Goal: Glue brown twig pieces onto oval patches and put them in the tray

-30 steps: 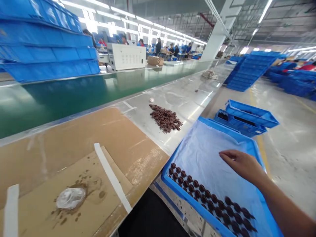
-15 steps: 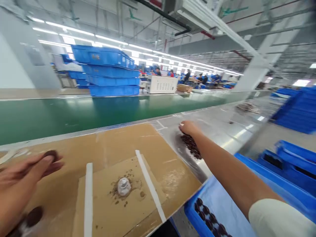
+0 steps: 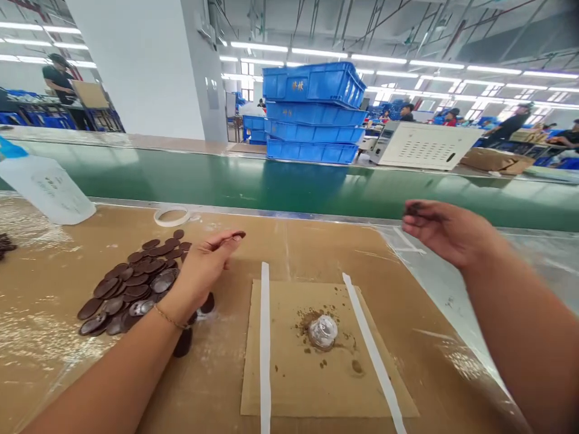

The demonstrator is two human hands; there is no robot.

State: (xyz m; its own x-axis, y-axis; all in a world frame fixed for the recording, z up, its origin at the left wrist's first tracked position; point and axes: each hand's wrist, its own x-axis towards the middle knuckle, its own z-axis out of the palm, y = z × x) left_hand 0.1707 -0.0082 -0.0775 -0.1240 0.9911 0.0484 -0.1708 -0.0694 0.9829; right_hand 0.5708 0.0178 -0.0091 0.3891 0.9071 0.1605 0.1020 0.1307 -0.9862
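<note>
Between the thumb and fingers of my left hand (image 3: 205,265) is a thin, round, dark brown disc (image 3: 239,234), held above the cardboard-covered table. Under and left of that wrist lies a heap of similar brown discs (image 3: 136,283), some with shiny or whitish faces. My right hand (image 3: 446,232) is raised over the far right of the table, its fingers pinched on a small dark piece (image 3: 414,208) too unclear to name. Between the hands and nearer me, a whitish, clear-looking round knob (image 3: 322,331) stands on a taped cardboard sheet (image 3: 298,380) with dark spots around it.
A white tape roll (image 3: 172,217) and a plastic bottle (image 3: 49,187) with a blue top are at the left. A green conveyor belt (image 3: 203,181) runs behind the table. Beyond it stand stacked blue crates (image 3: 312,114) and a white metal box (image 3: 425,144). People work in the background.
My view has swung left. My right hand has come up from the small dark pile on the metal surface, carrying something dark. My left hand still holds its disc, now nearer the middle.
</note>
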